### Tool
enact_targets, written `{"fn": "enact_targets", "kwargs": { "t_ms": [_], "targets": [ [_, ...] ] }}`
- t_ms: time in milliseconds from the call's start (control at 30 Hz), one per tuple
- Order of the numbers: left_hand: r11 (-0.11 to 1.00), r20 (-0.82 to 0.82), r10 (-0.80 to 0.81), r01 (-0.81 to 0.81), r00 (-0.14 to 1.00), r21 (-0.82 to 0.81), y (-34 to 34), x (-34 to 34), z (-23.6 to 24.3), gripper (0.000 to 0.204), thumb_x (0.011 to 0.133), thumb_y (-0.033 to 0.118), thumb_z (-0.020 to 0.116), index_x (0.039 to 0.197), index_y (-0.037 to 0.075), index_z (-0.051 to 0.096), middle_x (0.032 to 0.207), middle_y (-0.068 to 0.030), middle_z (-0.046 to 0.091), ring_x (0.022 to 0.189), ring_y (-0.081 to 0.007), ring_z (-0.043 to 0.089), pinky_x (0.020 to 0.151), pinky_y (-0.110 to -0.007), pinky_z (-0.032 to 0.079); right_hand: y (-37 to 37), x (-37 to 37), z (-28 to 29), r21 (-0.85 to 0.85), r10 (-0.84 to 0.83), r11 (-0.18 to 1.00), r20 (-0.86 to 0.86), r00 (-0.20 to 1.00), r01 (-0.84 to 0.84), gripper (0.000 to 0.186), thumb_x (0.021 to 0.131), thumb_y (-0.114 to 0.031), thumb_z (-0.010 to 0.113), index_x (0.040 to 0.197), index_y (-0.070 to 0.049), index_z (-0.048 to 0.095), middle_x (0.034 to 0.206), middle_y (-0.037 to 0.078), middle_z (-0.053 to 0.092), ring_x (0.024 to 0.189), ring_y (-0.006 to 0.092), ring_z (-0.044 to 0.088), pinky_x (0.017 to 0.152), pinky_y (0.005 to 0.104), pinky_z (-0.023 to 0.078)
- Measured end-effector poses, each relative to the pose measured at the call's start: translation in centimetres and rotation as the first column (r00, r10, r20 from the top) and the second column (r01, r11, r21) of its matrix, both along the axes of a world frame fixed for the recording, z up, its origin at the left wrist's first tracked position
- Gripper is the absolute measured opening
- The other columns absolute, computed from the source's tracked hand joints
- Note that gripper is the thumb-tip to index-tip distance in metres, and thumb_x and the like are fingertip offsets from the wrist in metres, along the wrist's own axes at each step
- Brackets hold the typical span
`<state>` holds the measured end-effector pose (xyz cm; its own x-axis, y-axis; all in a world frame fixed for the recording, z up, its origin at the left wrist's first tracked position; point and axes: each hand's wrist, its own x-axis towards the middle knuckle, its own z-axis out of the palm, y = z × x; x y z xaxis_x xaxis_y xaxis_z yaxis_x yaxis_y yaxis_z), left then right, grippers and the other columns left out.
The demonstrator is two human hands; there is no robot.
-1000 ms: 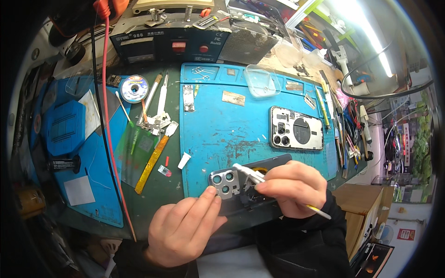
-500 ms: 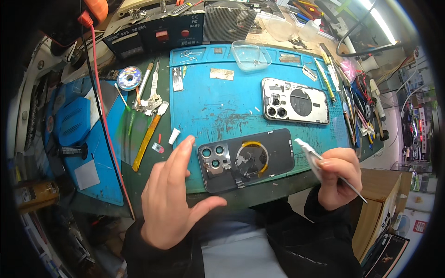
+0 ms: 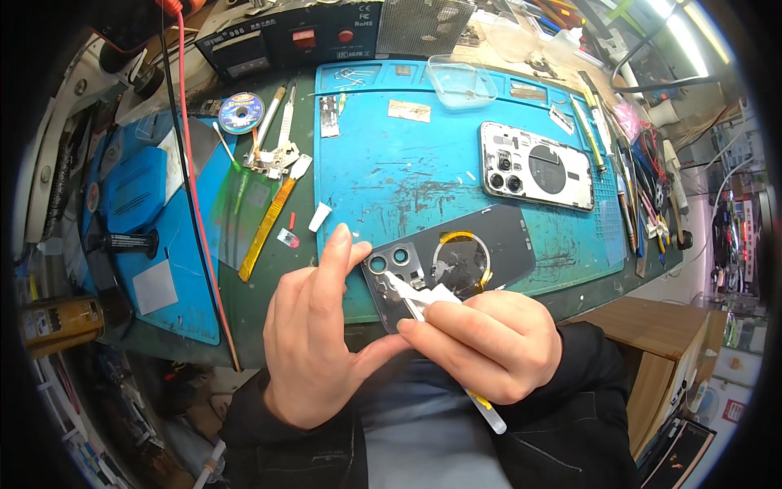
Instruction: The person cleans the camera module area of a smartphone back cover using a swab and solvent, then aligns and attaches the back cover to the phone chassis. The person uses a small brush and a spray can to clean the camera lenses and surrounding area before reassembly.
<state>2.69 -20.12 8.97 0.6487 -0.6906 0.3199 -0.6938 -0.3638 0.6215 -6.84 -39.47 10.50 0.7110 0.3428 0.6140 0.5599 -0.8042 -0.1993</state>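
A dark phone back panel [image 3: 507,251] with a silver camera-lens plate and a yellow-edged ring lies tilted at the blue mat's front edge. My left hand [image 3: 314,334] holds its left end by the edges between fingers and thumb. My right hand [image 3: 497,342] pinches a white nozzled applicator [image 3: 440,297] and a slim pale stick with yellow on it [image 3: 494,416], the nozzle at the lens openings; whether it touches is unclear. An opened phone [image 3: 538,167] with three lenses and a pale inside lies at the mat's upper right.
A clear plastic box [image 3: 462,81], solder wick spool [image 3: 241,112] and black equipment box [image 3: 285,33] sit toward the back. Tools crowd the right side [image 3: 635,187]. A yellow-handled tool [image 3: 269,228], blue pad [image 3: 130,204], white cap [image 3: 320,216] and red cable [image 3: 195,204] are at left.
My right hand has swung leftward with the applicator to the lens plate. My left hand, raised off the panel half a second ago, now grips it. The panel is turned more diagonally.
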Motion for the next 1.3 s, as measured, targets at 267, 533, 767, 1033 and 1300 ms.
{"fn": "enact_targets", "kwargs": {
  "t_ms": [267, 533, 767, 1033, 1300],
  "targets": [
    [0.998, 0.0, -0.02, 0.02, 1.0, -0.053, 0.1, 0.3, -0.7, 0.111, 0.058, 0.026, 0.094, 0.15, -0.002, 0.038, 0.126, -0.0101, 0.067, 0.095, -0.0249, 0.059, 0.081, -0.035, 0.05, 0.1, 1.3, 0.6, -0.021, 0.002, 1.0, -0.132, 0.991, -0.004, 0.04, 0.059, -0.005, 0.071, 0.096, 0.008, 0.072, 0.092, 0.012, 0.061, 0.065, 0.0163, 0.061, 0.054, 0.0277, 0.052],
    [0.996, 0.035, -0.009, 0.012, 0.999, -0.084, 0.2, 0.4, -1.1, 0.106, 0.059, 0.031, 0.091, 0.148, -0.002, 0.044, 0.121, -0.0072, 0.066, 0.095, -0.0235, 0.058, 0.079, -0.035, 0.049, 0.2, 1.5, 1.2, -0.058, -0.021, 0.998, -0.209, 0.978, 0.009, 0.042, 0.057, -0.004, 0.071, 0.097, 0.008, 0.072, 0.096, 0.012, 0.062, 0.067, 0.0166, 0.062, 0.057, 0.0272, 0.052],
    [0.996, 0.042, -0.009, 0.013, 0.999, -0.084, 0.3, 0.4, -1.1, 0.098, 0.065, 0.033, 0.088, 0.146, -0.003, 0.046, 0.117, -0.0073, 0.066, 0.093, -0.0233, 0.058, 0.077, -0.035, 0.049, 0.1, 1.6, 1.3, -0.066, -0.017, 0.998, -0.211, 0.977, 0.003, 0.042, 0.058, -0.004, 0.072, 0.098, 0.007, 0.073, 0.097, 0.012, 0.062, 0.066, 0.0157, 0.061, 0.057, 0.0274, 0.052],
    [0.996, 0.043, -0.005, 0.009, 0.999, -0.094, 0.3, 0.4, -1.1, 0.1, 0.064, 0.034, 0.089, 0.146, -0.003, 0.046, 0.114, -0.0072, 0.066, 0.092, -0.023, 0.058, 0.076, -0.035, 0.048, -0.1, 1.6, 1.5, -0.067, -0.02, 0.998, -0.246, 0.969, 0.003, 0.044, 0.058, -0.005, 0.071, 0.1, 0.006, 0.073, 0.098, 0.012, 0.063, 0.066, 0.0151, 0.061, 0.058, 0.0273, 0.052],
    [0.999, 0.045, -0.042, 0.042, 0.998, -0.01, 0.5, 0.5, -0.7, 0.115, 0.059, 0.033, 0.094, 0.15, -0.003, 0.035, 0.124, -0.0111, 0.069, 0.097, -0.0254, 0.06, 0.083, -0.036, 0.05, -0.2, 1.6, 1.7, -0.071, -0.025, 0.997, -0.278, 0.96, 0.005, 0.042, 0.06, -0.006, 0.07, 0.1, 0.006, 0.072, 0.099, 0.012, 0.063, 0.068, 0.0159, 0.062, 0.059, 0.0275, 0.053]
  ]
}}
